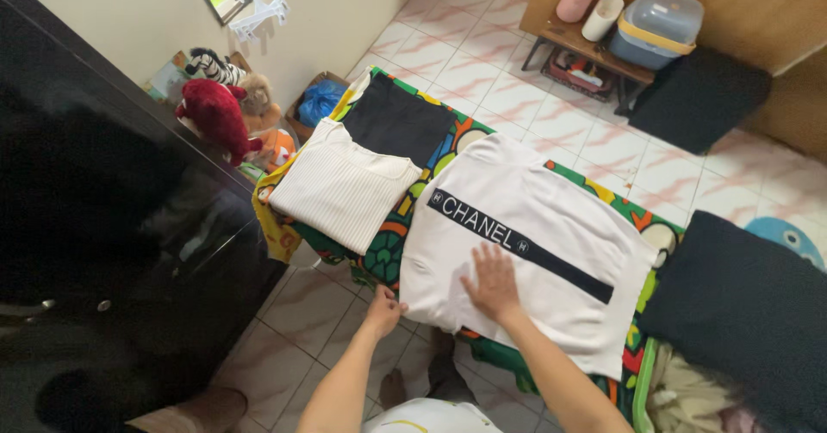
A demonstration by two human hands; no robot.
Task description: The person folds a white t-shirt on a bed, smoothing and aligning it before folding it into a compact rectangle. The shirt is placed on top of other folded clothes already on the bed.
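Left grip (383, 306) hidden under shirt (551, 218).

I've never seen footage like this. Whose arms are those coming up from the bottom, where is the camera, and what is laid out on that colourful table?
There is no machine here: the arms belong to a person, and the single camera is worn on their head, looking down. The right hand lies flat on a white shirt with a black band across it, spread over a table with a bright patterned cover. The left hand is at the shirt's near edge; whether it grips the cloth I cannot tell. Further along the table lie a folded white ribbed garment and a folded black garment. Stuffed toys sit by the wall, and a storage box stands on a low wooden stand.
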